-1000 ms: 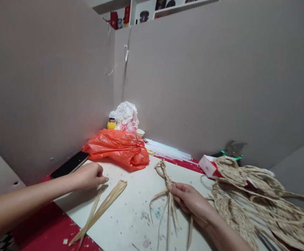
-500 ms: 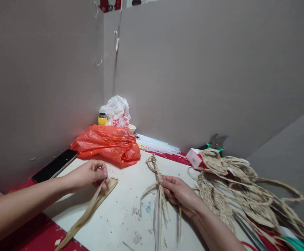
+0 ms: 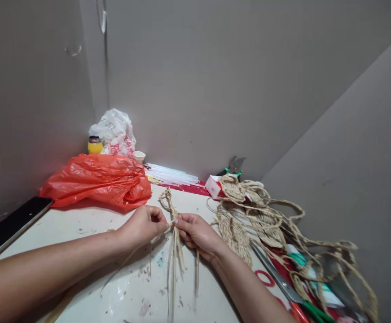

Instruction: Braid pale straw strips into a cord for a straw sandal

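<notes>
A small braided straw piece (image 3: 169,202) with a loop at its top stands out above my fingers near the middle of the white board. My right hand (image 3: 195,233) pinches it at its lower end, where loose straw strands (image 3: 173,278) hang down over the board. Fingertips of my left hand (image 3: 144,226) meet those of my right at the same spot, closed on a thin straw strand. Part of a wide straw leaf (image 3: 60,307) lies beneath my left forearm.
An orange plastic bag (image 3: 97,181), a black phone (image 3: 13,224) and a yellow jar (image 3: 95,146) are on the left. White sticks (image 3: 171,174) lie at the back. Braided straw coils (image 3: 234,235), scissors (image 3: 279,280) and pliers (image 3: 235,167) lie on the right.
My left hand has moved right, from the wide leaf to the braided piece beside my right hand. The camera view has turned right, showing more of the scissors.
</notes>
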Action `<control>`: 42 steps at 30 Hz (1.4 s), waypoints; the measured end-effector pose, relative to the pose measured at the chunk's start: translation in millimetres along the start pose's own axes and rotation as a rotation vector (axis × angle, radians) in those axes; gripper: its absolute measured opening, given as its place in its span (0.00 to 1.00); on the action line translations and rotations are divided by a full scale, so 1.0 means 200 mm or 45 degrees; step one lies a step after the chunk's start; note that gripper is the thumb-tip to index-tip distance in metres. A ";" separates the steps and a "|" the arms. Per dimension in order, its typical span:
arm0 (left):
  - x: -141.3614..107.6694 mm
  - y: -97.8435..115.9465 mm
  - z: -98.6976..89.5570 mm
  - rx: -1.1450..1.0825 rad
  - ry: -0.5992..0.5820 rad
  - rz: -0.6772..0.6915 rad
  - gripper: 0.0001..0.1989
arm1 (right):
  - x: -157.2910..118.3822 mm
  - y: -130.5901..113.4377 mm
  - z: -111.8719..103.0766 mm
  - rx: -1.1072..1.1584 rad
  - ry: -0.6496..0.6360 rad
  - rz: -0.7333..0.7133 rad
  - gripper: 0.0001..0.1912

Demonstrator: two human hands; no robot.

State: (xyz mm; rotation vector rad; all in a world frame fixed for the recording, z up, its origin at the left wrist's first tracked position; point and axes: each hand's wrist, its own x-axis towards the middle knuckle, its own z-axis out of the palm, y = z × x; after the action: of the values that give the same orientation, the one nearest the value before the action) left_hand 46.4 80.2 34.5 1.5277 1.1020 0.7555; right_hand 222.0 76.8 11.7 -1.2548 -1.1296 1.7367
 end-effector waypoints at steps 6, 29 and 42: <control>0.04 -0.03 0.08 -0.246 -0.063 -0.279 0.09 | 0.00 -0.01 0.00 0.045 0.021 -0.001 0.19; 0.07 -0.07 0.07 -0.097 -0.039 0.014 0.12 | 0.00 0.00 -0.01 0.197 0.001 0.019 0.20; 0.07 -0.06 0.04 -0.020 0.021 0.024 0.11 | 0.00 -0.01 0.01 0.254 0.058 -0.030 0.19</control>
State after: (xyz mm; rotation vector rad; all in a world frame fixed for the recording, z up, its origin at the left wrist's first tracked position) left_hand 56.2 89.7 18.7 1.5226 1.0928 0.7894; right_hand 220.3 77.3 12.8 -1.1486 -0.9166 1.7468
